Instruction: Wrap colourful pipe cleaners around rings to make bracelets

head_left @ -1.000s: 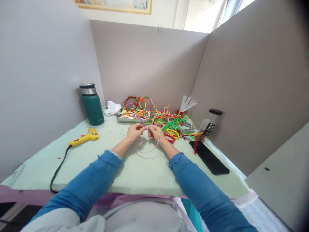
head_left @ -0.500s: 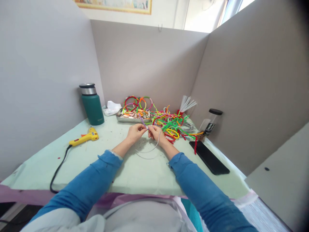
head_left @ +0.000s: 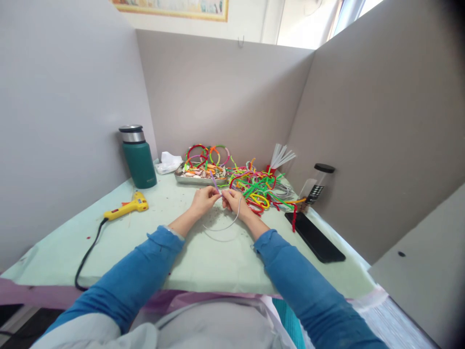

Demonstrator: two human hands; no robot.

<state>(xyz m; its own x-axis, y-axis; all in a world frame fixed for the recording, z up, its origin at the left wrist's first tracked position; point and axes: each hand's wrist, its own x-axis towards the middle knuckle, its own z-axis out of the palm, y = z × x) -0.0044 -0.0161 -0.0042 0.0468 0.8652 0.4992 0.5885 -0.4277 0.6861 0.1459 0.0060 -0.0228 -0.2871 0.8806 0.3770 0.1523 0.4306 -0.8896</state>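
Note:
Fingertip to fingertip over the middle of the table, my left hand (head_left: 204,200) and my right hand (head_left: 234,201) are both closed in a pinch. Between them is a purple pipe cleaner (head_left: 214,181), one end of it sticking up past the fingers. A thin whitish wire (head_left: 227,227) curves down from my right hand in an open loop above the tabletop. Exactly how the pipe cleaner and wire meet is hidden by the fingers. Just beyond my right hand lies a tangled heap of coloured pipe cleaners (head_left: 259,184).
A metal tray (head_left: 196,181) of small pieces, with pipe-cleaner rings (head_left: 220,146), stands behind my hands. To the left are a yellow glue gun (head_left: 127,207) with its cord and a green bottle (head_left: 140,165). A black phone (head_left: 316,237) and a clear container (head_left: 317,186) stand right.
Both hands stay nearly in place, still pinching. The purple end has tilted slightly more upright, and the wire loop has shifted a little.

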